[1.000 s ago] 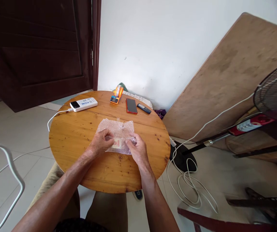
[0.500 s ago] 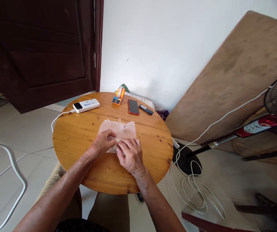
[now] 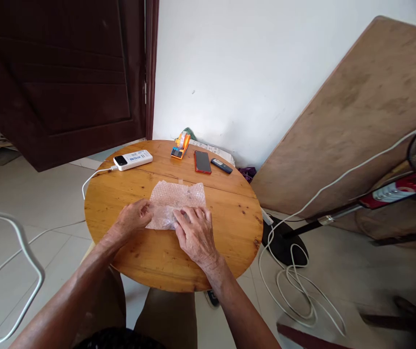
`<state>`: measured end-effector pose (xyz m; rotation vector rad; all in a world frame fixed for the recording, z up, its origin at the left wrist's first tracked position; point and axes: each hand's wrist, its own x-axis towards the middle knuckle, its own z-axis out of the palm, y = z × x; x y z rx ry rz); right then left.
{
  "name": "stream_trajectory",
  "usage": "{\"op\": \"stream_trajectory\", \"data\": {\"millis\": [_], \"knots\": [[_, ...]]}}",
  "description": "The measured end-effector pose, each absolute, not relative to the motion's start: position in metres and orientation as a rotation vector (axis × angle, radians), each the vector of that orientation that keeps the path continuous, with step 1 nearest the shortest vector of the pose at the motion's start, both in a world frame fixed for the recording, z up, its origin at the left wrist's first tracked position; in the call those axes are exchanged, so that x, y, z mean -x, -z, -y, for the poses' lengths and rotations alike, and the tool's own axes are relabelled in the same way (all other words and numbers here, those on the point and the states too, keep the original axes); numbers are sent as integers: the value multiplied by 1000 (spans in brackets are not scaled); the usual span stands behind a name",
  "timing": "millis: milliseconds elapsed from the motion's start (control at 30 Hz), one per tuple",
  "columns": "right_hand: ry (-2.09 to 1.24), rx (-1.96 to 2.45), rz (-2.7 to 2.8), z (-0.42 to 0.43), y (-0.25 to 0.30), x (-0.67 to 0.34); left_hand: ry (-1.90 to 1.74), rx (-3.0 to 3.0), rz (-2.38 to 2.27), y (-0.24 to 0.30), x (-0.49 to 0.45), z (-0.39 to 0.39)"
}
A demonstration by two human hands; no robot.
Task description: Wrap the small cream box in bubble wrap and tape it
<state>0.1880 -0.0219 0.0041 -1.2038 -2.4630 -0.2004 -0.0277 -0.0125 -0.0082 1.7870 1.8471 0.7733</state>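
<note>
A sheet of clear bubble wrap (image 3: 177, 193) lies on the round wooden table (image 3: 225, 232), its near part folded over. At the sheet's left edge is my left hand (image 3: 133, 216), fingers curled in and closed on the plastic. My right hand (image 3: 197, 235) covers the right front part, its bent fingers and thumb closed on the folded layer. Whatever the fold may contain is hard to make out. A small piece of clear tape (image 3: 180, 182) shows at the sheet's far edge.
Toward the back of the table are a white power bank (image 3: 133, 159) with a cable, an orange tape dispenser (image 3: 181, 146), a phone (image 3: 202, 162) and a dark blue handheld device (image 3: 221, 166). A fan base (image 3: 284, 242) and loose white cable (image 3: 298, 286) lie on the floor to the right.
My left hand has moved left, from the middle of the bubble wrap to its left edge. My right hand stays nearly in place. The view has shifted slightly.
</note>
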Motion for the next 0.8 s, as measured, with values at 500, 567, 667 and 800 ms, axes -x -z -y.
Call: {"op": "stream_trajectory", "data": {"millis": [500, 567, 667, 800], "knots": [[462, 1194, 2721, 30, -22, -175, -747, -1488, -1828, 6, 17, 16], [457, 1186, 2712, 29, -22, -175, -853, -1337, -1695, 8, 14, 16], [460, 1182, 2693, 29, -20, -174, -988, -1150, -1538, 6, 8, 15], [461, 1244, 2609, 31, -15, -171, -1078, -1083, -1465, 0, -8, 11]]}}
